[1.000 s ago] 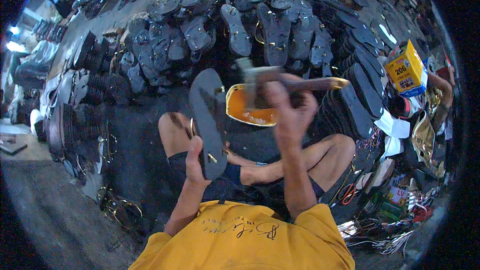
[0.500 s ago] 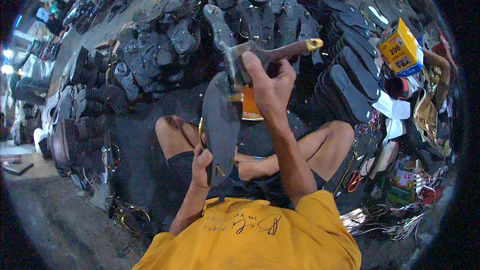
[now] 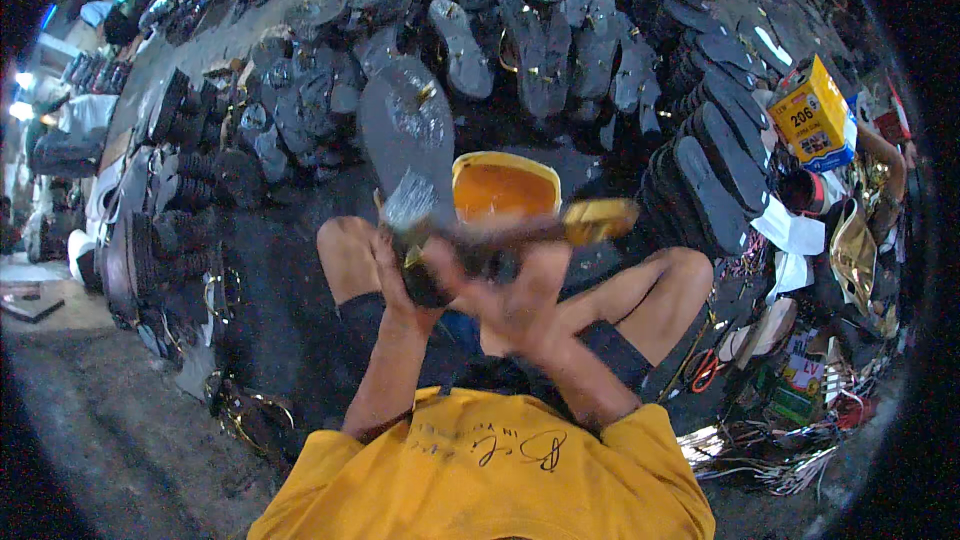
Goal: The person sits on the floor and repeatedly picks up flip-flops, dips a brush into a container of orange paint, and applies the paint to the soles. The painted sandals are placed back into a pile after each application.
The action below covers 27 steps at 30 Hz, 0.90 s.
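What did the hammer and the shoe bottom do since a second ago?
The right hand swung the hammer down from up high onto the dark sole, and it is blurred mid-swing. The left hand keeps its grip on the sole's lower end; the sole now tilts farther away. The orange tub and the piled soles stayed put.

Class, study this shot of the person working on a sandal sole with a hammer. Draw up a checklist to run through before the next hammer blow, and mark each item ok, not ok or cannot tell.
1. Left hand grips the dark sole at its near end: ok.
2. Right hand holds the hammer by its wooden handle: ok.
3. Hammer head sits squarely over the sole: cannot tell, blurred.
4. Left fingers out of the hammer's path: cannot tell.
5. Orange bowl stands apart from the swing: cannot tell.
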Available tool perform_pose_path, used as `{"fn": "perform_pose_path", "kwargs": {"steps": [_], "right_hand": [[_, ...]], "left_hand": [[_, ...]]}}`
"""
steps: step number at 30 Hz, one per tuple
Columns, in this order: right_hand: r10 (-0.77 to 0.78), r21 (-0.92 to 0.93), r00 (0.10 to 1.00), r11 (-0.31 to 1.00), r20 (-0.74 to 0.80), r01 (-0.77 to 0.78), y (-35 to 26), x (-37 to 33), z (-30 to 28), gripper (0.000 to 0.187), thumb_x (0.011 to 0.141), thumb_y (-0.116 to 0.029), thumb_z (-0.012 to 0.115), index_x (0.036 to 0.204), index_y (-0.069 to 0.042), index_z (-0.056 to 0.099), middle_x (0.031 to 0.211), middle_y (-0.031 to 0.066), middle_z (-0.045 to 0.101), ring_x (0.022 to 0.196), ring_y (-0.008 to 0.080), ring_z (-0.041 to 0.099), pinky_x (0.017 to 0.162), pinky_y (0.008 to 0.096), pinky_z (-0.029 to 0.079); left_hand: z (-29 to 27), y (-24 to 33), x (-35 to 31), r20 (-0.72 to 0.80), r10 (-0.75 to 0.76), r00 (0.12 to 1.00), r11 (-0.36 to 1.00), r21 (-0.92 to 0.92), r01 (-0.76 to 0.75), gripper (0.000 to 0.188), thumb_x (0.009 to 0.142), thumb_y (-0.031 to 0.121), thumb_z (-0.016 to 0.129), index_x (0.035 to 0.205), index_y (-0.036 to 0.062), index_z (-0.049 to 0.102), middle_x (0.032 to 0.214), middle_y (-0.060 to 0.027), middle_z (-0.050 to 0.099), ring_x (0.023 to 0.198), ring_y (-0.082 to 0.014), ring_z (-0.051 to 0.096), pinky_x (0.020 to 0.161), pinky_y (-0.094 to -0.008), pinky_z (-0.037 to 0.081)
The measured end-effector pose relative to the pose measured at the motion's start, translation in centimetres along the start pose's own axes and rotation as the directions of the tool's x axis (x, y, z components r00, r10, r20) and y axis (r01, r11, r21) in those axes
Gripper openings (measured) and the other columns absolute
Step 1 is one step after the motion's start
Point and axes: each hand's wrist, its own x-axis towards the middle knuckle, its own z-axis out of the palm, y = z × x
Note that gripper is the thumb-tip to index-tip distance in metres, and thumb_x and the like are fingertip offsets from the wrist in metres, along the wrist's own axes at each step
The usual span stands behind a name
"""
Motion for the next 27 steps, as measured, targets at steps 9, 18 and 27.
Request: {"fn": "perform_pose_path", "kwargs": {"steps": [9, 18, 27], "right_hand": [[0.178, -0.004, 0.971, 0.983, -0.159, -0.181, 4.2, -0.4, -0.2, 0.037, 0.08, -0.029, 0.089, 0.102, -0.003, 0.073, 0.08, 0.0063, 0.072, 0.066, 0.0201, 0.067, 0.064, 0.035, 0.055], [0.5, 0.314, 0.855, 0.796, 0.139, -0.517, 2.3, -2.9, -3.7, 0.037, 0.081, -0.017, 0.089, 0.107, -0.002, 0.067, 0.094, 0.0063, 0.071, 0.084, 0.0155, 0.065, 0.075, 0.034, 0.054], [0.624, 0.022, 0.627, 0.717, -0.466, -0.697, 19.0, -2.9, -10.3, 0.04, 0.09, -0.031, 0.082, 0.105, 0.003, 0.069, 0.094, 0.0092, 0.072, 0.083, 0.0192, 0.064, 0.08, 0.0364, 0.054]], "left_hand": [[-0.8, -0.4, 1.6, -0.086, -0.008, 0.996, 0.992, 0.128, 0.019, 0.056, 0.106, 0.053, 0.044, 0.135, 0.007, 0.06, 0.122, -0.0125, 0.07, 0.106, -0.0259, 0.07, 0.092, -0.0444, 0.059], [5.5, 4.2, 5.5, -0.241, 0.321, 0.916, 0.847, 0.505, -0.164, 0.051, 0.104, 0.048, 0.055, 0.132, 0.0052, 0.061, 0.116, -0.012, 0.071, 0.1, -0.021, 0.07, 0.084, -0.036, 0.059], [10.0, 14.1, 34.0, 0.103, 0.135, 0.985, 0.464, 0.872, -0.155, 0.031, 0.104, 0.023, 0.052, 0.121, 0.0018, 0.067, 0.118, -0.0117, 0.072, 0.107, -0.0254, 0.069, 0.1, -0.0417, 0.054]]}}
